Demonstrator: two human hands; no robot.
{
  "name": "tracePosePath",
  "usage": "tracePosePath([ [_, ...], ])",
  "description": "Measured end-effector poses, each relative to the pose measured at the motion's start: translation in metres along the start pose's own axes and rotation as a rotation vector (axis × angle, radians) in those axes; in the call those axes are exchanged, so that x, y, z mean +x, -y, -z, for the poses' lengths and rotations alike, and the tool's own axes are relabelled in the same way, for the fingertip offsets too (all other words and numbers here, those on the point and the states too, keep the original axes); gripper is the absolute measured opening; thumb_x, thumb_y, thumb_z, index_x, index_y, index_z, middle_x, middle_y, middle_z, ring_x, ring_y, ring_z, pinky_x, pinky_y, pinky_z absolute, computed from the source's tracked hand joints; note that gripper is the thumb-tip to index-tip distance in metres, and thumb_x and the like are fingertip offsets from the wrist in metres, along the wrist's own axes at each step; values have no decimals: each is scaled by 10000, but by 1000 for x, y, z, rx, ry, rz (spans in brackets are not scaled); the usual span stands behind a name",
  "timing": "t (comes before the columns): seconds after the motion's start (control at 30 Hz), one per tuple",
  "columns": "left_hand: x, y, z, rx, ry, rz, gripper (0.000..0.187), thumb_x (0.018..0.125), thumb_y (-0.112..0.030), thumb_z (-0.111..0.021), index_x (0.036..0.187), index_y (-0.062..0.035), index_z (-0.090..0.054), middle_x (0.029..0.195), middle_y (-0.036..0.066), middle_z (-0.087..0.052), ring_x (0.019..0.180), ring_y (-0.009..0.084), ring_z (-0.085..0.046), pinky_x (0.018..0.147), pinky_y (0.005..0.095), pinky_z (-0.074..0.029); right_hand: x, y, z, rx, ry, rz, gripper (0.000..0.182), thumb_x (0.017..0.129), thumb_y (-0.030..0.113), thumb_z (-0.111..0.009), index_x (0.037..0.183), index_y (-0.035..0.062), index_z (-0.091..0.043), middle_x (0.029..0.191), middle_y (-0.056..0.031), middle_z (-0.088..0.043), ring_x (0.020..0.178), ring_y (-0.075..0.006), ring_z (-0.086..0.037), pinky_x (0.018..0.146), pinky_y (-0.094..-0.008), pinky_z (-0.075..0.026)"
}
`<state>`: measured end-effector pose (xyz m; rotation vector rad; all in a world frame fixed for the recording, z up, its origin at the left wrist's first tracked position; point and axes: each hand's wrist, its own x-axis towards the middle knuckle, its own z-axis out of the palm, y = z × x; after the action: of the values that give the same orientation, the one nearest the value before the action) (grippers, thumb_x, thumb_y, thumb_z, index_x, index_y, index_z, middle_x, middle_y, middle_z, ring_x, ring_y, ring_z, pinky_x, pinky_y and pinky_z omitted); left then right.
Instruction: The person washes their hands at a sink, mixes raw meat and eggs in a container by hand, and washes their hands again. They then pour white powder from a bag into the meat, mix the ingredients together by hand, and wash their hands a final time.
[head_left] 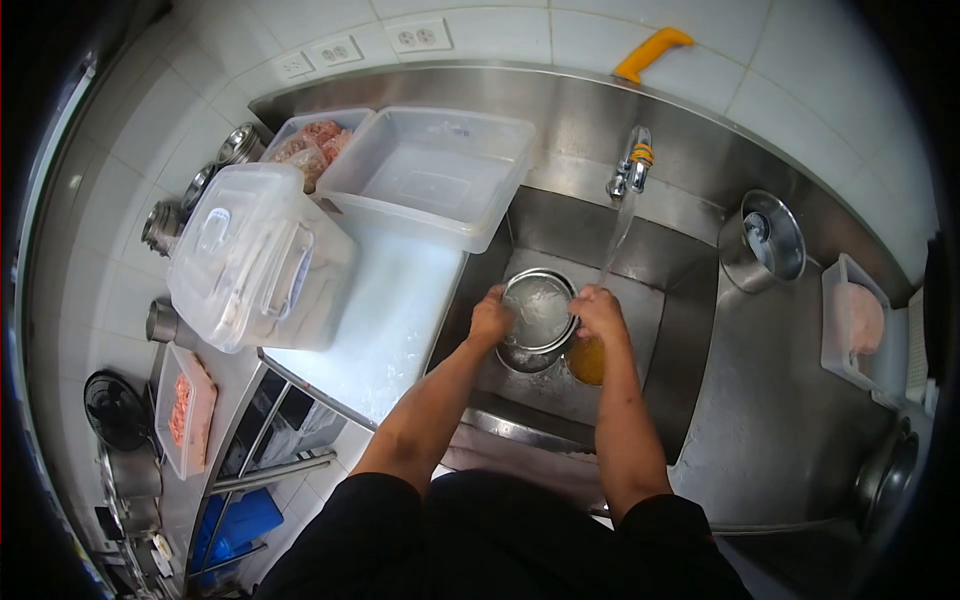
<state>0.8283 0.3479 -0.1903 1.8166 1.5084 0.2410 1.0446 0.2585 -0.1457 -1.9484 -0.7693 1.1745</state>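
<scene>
Over the sink [690, 330], a round metal bowl [540, 312] is held between my two hands. My left hand [491, 316] is closed on its left rim, and my right hand [600, 312] grips the right rim. Water runs from the faucet [632, 165] in a stream that falls close behind my right hand. Just below the bowl sits a second metal bowl [527, 360], partly covered by it. A round container with yellow-orange contents [588, 362] lies at the sink bottom, partly hidden by my right wrist.
Left of the sink is a white board [395, 320] bearing a lidded plastic container [245, 270] and a clear tub [430, 165]. Bagged meat [318, 145] sits behind. A metal pot [762, 242] and a tray with pink contents [855, 320] stand on the right counter.
</scene>
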Motion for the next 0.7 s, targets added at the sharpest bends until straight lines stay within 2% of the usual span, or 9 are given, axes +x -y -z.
tracePosePath([
  [0.07,5,-4,-7,7,-41,-111,598,838,-145,-605,1411,-70,-450,1245,258,-619,1100,394,-636,916,447,-530,-8,8,10,29,-82,11,235,750,180,-711,865,-11,-635,732,-119,-649,572,-220,-646,480,-346,-547],
  [0.17,0,-37,-2,-595,126,192,584,893,-207,-653,1423,-63,-452,1282,218,-609,1025,326,-666,776,399,-584,-4,8,26,-24,-163,88,203,762,176,-699,798,-1,-604,680,-111,-628,556,-212,-637,466,-355,-530],
  [0.27,-2,-52,7,-698,172,191,656,885,-274,-720,1447,-98,-432,1274,137,-601,1117,247,-600,787,357,-569,12,-3,39,-11,-293,82,204,773,179,-691,768,3,-587,652,-106,-615,559,-207,-634,454,-356,-516],
  [0.4,-7,-50,17,-466,382,114,620,898,-275,-704,1438,-96,-457,1296,136,-588,1168,229,-575,814,363,-561,62,-45,40,-60,-461,242,215,751,184,-671,760,-3,-565,616,-138,-587,543,-260,-589,552,-392,-484],
  [0.5,-27,-51,29,-323,460,94,564,915,-278,-687,1411,-91,-494,1294,128,-593,1156,219,-583,826,360,-554,91,-68,33,0,-480,263,219,738,184,-661,754,-5,-554,613,-150,-578,531,-282,-564,585,-403,-464],
  [0.6,-40,-48,41,-257,455,71,498,934,-262,-662,1381,-89,-527,1257,114,-616,1116,206,-600,828,347,-550,99,-84,25,61,-439,148,212,741,181,-662,747,-2,-554,613,-149,-580,534,-270,-571,584,-403,-478],
  [0.63,-45,-52,47,-255,453,66,481,940,-253,-653,1376,-89,-532,1234,109,-626,1098,202,-606,824,342,-551,99,-86,22,122,-399,38,209,754,182,-662,759,1,-557,615,-146,-584,556,-261,-601,602,-407,-499],
  [0.7,-45,-57,53,-262,437,45,456,949,-238,-639,1365,-80,-540,1173,96,-645,1044,188,-620,800,331,-555,99,-105,14,128,-373,-33,209,763,183,-660,770,1,-556,612,-151,-591,573,-278,-626,615,-415,-515],
])
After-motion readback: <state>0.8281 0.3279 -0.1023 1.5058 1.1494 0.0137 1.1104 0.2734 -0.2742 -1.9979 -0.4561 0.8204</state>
